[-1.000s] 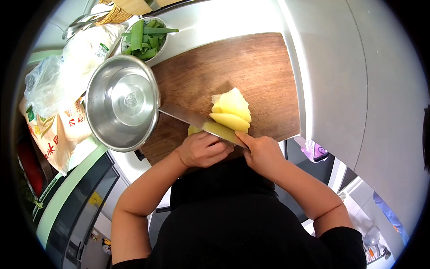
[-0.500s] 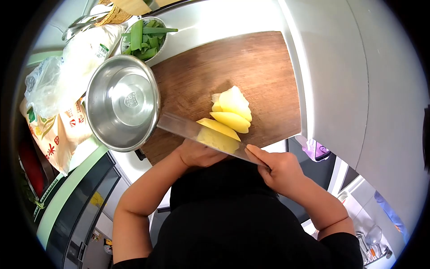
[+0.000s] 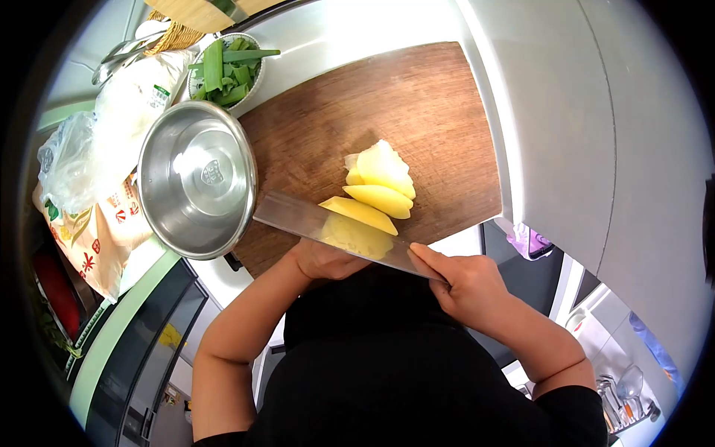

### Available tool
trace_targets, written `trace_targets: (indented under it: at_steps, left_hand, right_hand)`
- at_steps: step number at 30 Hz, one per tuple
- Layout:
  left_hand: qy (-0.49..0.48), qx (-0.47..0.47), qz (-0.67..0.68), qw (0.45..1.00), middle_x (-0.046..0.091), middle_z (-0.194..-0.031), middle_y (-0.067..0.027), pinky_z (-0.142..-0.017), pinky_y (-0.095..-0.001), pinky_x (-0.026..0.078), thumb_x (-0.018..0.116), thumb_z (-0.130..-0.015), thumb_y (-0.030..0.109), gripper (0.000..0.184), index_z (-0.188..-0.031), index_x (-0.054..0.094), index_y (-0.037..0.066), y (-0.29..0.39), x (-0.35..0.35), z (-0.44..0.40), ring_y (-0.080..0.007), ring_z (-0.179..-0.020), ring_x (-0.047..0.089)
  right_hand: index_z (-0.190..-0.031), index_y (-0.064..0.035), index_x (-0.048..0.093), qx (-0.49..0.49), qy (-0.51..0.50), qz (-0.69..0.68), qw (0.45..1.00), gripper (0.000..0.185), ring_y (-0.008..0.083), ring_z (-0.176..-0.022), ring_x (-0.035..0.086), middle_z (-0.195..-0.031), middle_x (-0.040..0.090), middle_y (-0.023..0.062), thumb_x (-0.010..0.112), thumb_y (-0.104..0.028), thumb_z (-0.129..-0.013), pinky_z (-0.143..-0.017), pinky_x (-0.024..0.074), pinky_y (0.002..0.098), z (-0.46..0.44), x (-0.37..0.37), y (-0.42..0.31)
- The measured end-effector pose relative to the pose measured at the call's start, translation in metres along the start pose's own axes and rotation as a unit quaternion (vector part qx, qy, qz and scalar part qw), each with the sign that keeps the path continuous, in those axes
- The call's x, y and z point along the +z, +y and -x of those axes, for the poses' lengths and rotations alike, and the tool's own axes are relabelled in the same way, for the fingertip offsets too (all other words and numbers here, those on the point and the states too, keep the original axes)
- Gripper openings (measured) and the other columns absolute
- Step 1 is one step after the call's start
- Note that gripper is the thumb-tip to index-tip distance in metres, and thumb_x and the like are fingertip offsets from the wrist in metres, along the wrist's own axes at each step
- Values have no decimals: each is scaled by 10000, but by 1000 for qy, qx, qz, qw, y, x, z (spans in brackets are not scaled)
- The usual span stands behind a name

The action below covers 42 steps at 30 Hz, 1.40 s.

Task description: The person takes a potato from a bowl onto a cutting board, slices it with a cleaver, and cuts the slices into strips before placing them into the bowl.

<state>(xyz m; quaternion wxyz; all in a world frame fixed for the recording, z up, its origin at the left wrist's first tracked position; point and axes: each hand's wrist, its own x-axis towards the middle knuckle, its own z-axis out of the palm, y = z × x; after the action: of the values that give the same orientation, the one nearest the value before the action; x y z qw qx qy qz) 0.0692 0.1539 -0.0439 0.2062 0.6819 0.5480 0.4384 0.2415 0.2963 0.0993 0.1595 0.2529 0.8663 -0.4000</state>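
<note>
One knife [image 3: 342,235] slants across the head view's centre, its handle clenched in the right hand [image 3: 471,287]. The left hand [image 3: 328,261] is partly behind the blade; its grip cannot be told. Yellow slices [image 3: 383,170] lie above, mid-frame, on the wooden board [image 3: 439,112].

Single head-worn fisheye view, facing forward and steeply down, close over the hands [image 3: 475,289] and wooden board [image 3: 417,97]

pale yellow slices [image 3: 378,201], brown wood-grained cutting board [image 3: 372,97], silver-grey knife [image 3: 287,211], silver bowl [image 3: 160,186] at nine o'clock, green leaves [image 3: 213,68] in a dark-patterned white dish [image 3: 258,80] at eleven o'clock, black shirt [image 3: 432,387], white counter [image 3: 372,30]
</note>
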Motion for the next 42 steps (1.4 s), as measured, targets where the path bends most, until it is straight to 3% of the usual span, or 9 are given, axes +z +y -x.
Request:
trace_targets:
  at_steps: [3, 12, 14, 18, 24, 31, 33, 34, 42]
  left_hand:
    - [-2, -9, 2, 1000, 625, -1066, -86, -887, -440, 469, 695, -715, 131, 326, -1033, 652, 73, 0, 0, 1, -298, -984, 604]
    - [3, 22, -52, 998, 634, -1015, -58, -855, -442, 485, 692, -684, 161, 255, -926, 681, 82, 3, -7, -8, -271, -957, 614]
    - [26, 127, -153, 980, 626, -943, -35, -767, -372, 514, 697, -682, 154, 193, -858, 680, 77, 5, -16, -16, -223, -868, 614]
    - [74, 113, -123, 983, 525, -742, 15, -547, -240, 460, 716, -669, 138, 109, -751, 661, 92, 4, -8, -19, -138, -657, 537]
    - [86, 153, -158, 972, 502, -721, 31, -508, -232, 416, 714, -672, 139, 103, -745, 656, 96, 2, -8, -19, -120, -584, 470]
    - [34, 124, -145, 981, 597, -875, -3, -711, -304, 500, 690, -716, 144, 150, -860, 682, 102, 6, -13, -16, -179, -812, 606]
    - [-22, -45, 84, 995, 622, -1015, -59, -844, -399, 477, 666, -752, 144, 238, -985, 662, 97, 4, -7, -14, -265, -961, 605]
    - [-27, -48, 102, 993, 615, -1084, -94, -877, -442, 451, 650, -770, 146, 296, -1059, 634, 86, 1, -5, -10, -314, -984, 589]
    - [-13, -12, 57, 998, 621, -1077, -101, -891, -431, 454, 654, -758, 124, 292, -1046, 642, 80, 0, -3, -7, -303, -997, 593]
  right_hand:
    - [-1155, -65, 565, -25, 22, 21, 999, 388, 275, -508, 578, -591, 590, 95, 620, -87, -772, -486, 468, 373, 4, 7, 8]
    - [-1148, -81, 552, 10, -13, 46, 999, 371, 301, -531, 589, -595, 589, 117, 604, -110, -781, -498, 472, 398, 0, 13, 11]
    - [-1150, -78, 551, 4, -2, 45, 999, 378, 309, -538, 591, -596, 590, 125, 606, -117, -778, -505, 474, 408, -9, 21, 15]
    - [-1145, -63, 553, 13, -3, 67, 998, 394, 339, -563, 597, -626, 603, 156, 618, -118, -761, -531, 483, 432, -35, 40, 29]
    - [-1172, -98, 574, 15, 10, 12, 1000, 437, 338, -596, 597, -705, 618, 170, 622, -36, -741, -567, 495, 387, -35, 38, 33]
    - [-1184, -97, 567, -3, 24, -25, 999, 436, 303, -548, 590, -657, 614, 122, 631, -79, -754, -517, 476, 389, -5, 12, 10]
    - [-1184, -91, 568, -28, 24, 4, 999, 433, 264, -517, 585, -626, 601, 96, 631, -74, -756, -489, 473, 360, 1, 10, 7]
    - [-1184, -91, 568, -27, 25, 3, 999, 433, 264, -517, 585, -626, 601, 96, 631, -74, -756, -489, 473, 360, 2, 9, 5]
    - [-1182, -75, 558, -39, 42, 10, 998, 430, 248, -507, 586, -616, 598, 75, 627, -68, -757, -466, 466, 347, 6, 12, 7]
